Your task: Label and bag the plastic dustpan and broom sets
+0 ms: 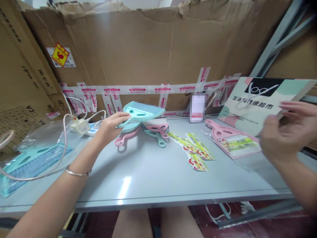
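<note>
With a clock laid on the tabletop [148, 175], twelve toward the cardboard [123, 49], our left hand [111, 127] at ten is closed on the handle of a teal dustpan [141, 117], held up at eleven over a pile of pink and teal pans and brushes [155, 128]. Our right hand [282, 135], at three, is raised and blurred; we cannot tell whether it holds anything. The dustpan should prove light, stiff and slightly slick plastic, so we'd keep to the handle and leave its thin lip and the blue bristles [148, 107] unpressed. Around it lie printed cards [196, 148] at two, a pink dustpan [231, 153] near three, and a bagged set [37, 162] at nine, whose film likely slides easily. Room to move looks widest toward six, short of the front edge [153, 202]; the cable [29, 179] at nine could snag our forearm, and the upright phone [197, 109] at one could topple.
</note>
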`<state>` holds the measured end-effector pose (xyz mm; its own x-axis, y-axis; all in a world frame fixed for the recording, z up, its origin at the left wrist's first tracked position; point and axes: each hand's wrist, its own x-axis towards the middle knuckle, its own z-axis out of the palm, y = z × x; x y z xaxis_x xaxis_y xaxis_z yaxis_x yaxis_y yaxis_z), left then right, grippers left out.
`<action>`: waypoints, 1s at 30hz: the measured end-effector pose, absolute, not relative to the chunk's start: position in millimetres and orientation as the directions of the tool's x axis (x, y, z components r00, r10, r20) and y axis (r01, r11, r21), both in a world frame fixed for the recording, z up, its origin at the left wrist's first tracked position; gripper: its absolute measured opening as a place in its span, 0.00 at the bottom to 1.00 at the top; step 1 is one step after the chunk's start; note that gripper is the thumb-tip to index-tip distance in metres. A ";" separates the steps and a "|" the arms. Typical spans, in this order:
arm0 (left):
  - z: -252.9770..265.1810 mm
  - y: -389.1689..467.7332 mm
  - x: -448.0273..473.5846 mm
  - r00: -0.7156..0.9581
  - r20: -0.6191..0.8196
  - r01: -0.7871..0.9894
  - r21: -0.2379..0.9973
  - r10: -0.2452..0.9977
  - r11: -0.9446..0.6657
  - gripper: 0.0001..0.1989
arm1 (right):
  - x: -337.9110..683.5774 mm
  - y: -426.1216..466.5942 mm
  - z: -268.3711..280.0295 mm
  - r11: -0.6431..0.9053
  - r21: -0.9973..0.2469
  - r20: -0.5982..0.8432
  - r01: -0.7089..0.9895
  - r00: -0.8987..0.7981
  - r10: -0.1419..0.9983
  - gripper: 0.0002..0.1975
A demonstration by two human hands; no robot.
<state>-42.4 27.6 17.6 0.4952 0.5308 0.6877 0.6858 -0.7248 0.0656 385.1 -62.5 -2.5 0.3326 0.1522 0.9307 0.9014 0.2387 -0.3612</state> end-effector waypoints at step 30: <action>56.6 5.7 -240.2 0.022 0.611 0.975 0.162 0.791 -0.152 0.21 | 249.8 -20.4 -16.6 -0.301 -0.953 -0.288 -0.041 -0.196 0.937 0.16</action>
